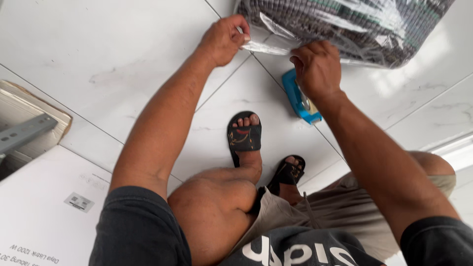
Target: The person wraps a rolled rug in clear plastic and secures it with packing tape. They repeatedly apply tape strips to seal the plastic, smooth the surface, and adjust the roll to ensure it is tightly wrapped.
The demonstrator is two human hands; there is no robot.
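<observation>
Clear plastic wrap covers a dark woven bundle (345,27) lying on the white tiled floor (118,54) at the top of the head view. Left hand (222,40) pinches the wrap's loose edge, grip clenched on the film. Right hand (318,69) presses fingertips against the bundle's lower edge, just above a blue tape dispenser (298,98). 2 sandalled feet (245,133) stand below; a white carton (44,212) lies at left.
</observation>
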